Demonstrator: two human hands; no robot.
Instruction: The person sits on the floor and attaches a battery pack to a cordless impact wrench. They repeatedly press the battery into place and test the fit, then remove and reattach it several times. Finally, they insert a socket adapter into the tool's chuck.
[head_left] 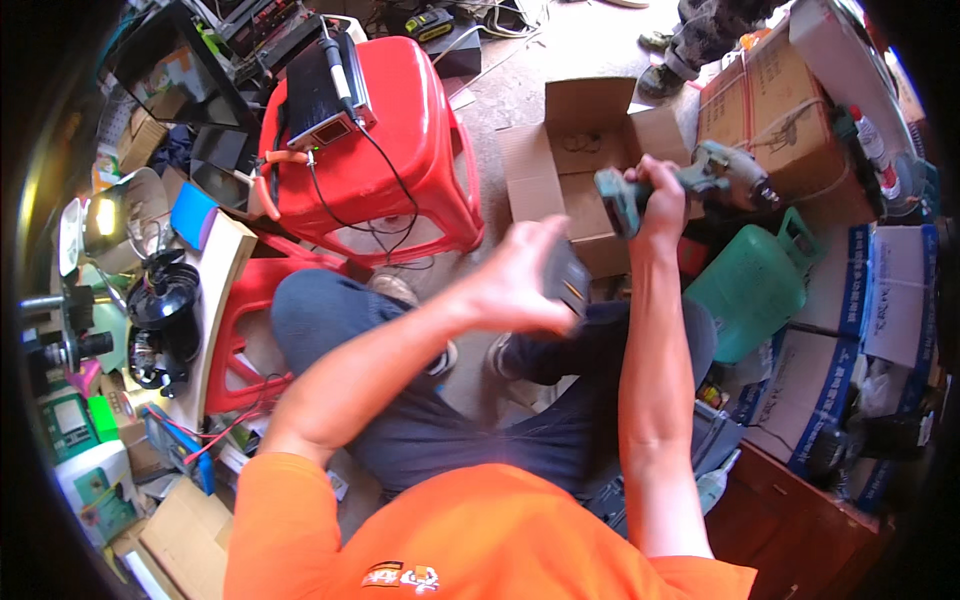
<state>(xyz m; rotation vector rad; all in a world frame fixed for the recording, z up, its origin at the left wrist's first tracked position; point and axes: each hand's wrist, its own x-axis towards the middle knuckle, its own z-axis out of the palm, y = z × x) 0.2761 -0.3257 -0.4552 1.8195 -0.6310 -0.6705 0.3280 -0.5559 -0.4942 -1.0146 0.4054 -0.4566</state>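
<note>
My right hand (662, 205) is wrapped round the handle of a teal cordless impact driver (728, 170), lifted in front of me. Its metal tip points to the right and its handle base faces left. In my left hand (510, 280) is a dark battery pack (567, 278), gripped from its left side with thumb and fingers. A gap separates the pack from the driver's base. Both hands are above my knees, and slight motion blur softens the left one. An opened cardboard box (588, 150) sits on the floor just beyond the driver.
A red plastic stool (400, 120) at the left carries a black soldering station (325, 90) and orange-handled pliers (268, 180). At the right stand a green gas cylinder (750, 290) and stacked cartons (895, 290). A cluttered bench edge (222, 300) runs along the left. Another person's legs (700, 45) show at the far right.
</note>
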